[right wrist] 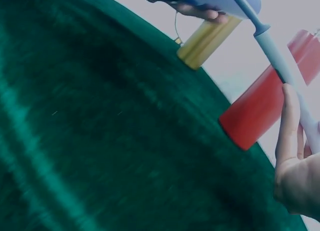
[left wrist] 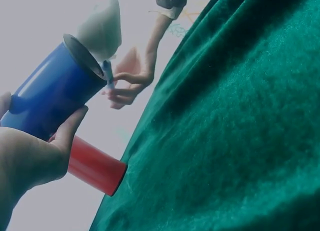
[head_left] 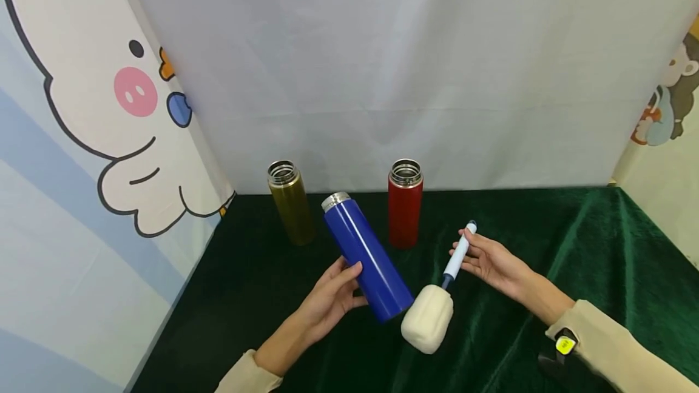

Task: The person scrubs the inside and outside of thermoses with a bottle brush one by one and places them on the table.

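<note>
My left hand (head_left: 331, 299) grips a blue metal bottle (head_left: 367, 259) around its lower half. The bottle tilts, its steel neck up and to the left, its base toward the right. In my right hand (head_left: 494, 262) is the pale blue handle (head_left: 460, 255) of a bottle brush, pinched between thumb and fingers. Its cream sponge head (head_left: 428, 319) hangs down beside the base of the blue bottle; whether they touch I cannot tell. The left wrist view shows the bottle's underside edge (left wrist: 84, 57) close to the sponge (left wrist: 102, 28).
An uncapped gold bottle (head_left: 292, 208) and an uncapped red bottle (head_left: 405, 205) stand upright toward the back of the table. Dark green velvet cloth (head_left: 551, 247) covers the tabletop. A white curtain (head_left: 415, 65) hangs behind, and a cartoon-printed panel (head_left: 82, 199) rises at the left.
</note>
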`<state>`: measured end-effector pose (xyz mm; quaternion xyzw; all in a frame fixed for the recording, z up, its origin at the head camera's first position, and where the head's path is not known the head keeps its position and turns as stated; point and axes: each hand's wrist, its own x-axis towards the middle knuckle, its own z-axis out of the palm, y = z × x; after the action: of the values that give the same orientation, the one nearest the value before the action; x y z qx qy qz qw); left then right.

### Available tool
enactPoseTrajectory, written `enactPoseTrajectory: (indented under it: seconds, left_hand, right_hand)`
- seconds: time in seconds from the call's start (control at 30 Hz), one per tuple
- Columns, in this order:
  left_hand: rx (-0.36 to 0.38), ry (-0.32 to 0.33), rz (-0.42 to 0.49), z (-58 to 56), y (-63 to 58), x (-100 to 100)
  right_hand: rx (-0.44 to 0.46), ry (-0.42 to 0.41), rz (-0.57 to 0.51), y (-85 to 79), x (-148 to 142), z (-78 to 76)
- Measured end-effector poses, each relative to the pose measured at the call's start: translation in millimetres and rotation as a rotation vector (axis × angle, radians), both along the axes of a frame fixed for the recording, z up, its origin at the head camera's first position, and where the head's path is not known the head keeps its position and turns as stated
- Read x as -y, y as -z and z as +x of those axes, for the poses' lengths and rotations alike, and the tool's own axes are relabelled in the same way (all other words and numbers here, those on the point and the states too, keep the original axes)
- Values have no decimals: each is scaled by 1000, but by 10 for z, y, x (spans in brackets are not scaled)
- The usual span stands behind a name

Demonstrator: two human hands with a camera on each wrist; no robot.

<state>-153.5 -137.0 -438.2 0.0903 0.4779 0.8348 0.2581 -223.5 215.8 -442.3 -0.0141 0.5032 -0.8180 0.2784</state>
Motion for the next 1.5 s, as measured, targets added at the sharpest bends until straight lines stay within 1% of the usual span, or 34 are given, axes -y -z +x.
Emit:
enactPoseTrajectory:
  seconds: [0.1, 0.2, 0.27, 0.37, 0.47, 0.53, 0.6, 0.67, 0.73, 0.8, 0.87, 0.93, 1.0, 1.1, 1.2, 1.27, 1.33, 1.4, 1.5]
  left_hand:
    - [-12, -16, 0, -13, -10, 2]
    - [-12, -19, -10, -19, -2, 4]
    - [-9, 0, -28, -11, 14, 1]
    - [-14, 65, -63, 10, 43, -16]
    - [-9, 133, -78, 36, 60, -36]
    - [0, 159, -77, 45, 61, -47]
    - [6, 173, -72, 50, 59, -50]
    - [9, 176, -68, 51, 58, -50]
    - [10, 168, -67, 55, 61, -45]
    - [6, 150, -58, 58, 67, -41]
    - [-2, 125, -41, 58, 71, -38]
    - [-12, 105, -13, 51, 75, -34]
    - [-15, 89, 19, 43, 73, -28]
    - [-24, 85, 58, 37, 70, -17]
    - [-30, 84, 68, 52, 70, -11]
    - [-21, 86, 59, 67, 70, -16]
    - [-9, 90, 39, 79, 69, -27]
    - [-3, 101, 13, 80, 68, -42]
    - [-13, 112, -26, 71, 68, -54]
  right_hand:
    - [-17, 8, -5, -90, 38, -63]
    - [3, 13, -77, -161, 54, -115]
    - [41, 21, -159, -200, 61, -133]
    - [119, 37, -316, -259, 73, -145]
    - [185, 77, -483, -336, 77, -158]
    - [213, 108, -588, -392, 65, -166]
    - [228, 127, -659, -429, 42, -168]
    - [251, 134, -695, -428, 20, -155]
    - [277, 119, -689, -383, 0, -126]
    - [287, 79, -630, -298, -16, -92]
    - [270, 21, -543, -196, -35, -55]
    - [225, -43, -427, -96, -60, -27]
    - [177, -87, -306, -14, -87, -4]
    - [133, -105, -160, 59, -116, 7]
    - [141, -90, -96, 68, -112, -15]
    - [166, -72, -105, 30, -83, -47]
    - [202, -51, -161, -40, -34, -87]
    - [241, -10, -259, -141, 27, -124]
    - [299, 94, -432, -292, 109, -152]
